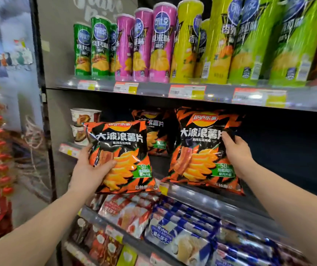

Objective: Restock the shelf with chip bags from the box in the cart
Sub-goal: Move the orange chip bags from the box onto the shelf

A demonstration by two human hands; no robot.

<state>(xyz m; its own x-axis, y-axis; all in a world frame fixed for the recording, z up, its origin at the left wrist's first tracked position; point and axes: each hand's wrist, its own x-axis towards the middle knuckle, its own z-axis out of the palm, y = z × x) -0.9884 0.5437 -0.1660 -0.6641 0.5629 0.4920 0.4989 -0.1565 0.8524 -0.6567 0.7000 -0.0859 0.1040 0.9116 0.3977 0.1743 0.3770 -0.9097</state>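
Here, glossy chip bags [201,154], orange-black, crisps pictured.

Bright, even store light falls from above. The tall cans [161,45] at 12 o'clock are well lit but smeared, worst toward 2 o'clock. White glare spots dot the upper shelf rail [221,95] and the lower shelf rail [201,199]. The shelf recess [288,150] at 3 o'clock lies in deep shadow. The left chip bag [121,156] and right chip bag [201,150] near centre are sharpest, with a soft sheen. Heavy blur washes out the red ornaments [0,150] at 9 o'clock. Wide-angle distortion tilts the shelves and stretches the left forearm [38,227] at 7 o'clock and the right forearm [297,208] at 5 o'clock.
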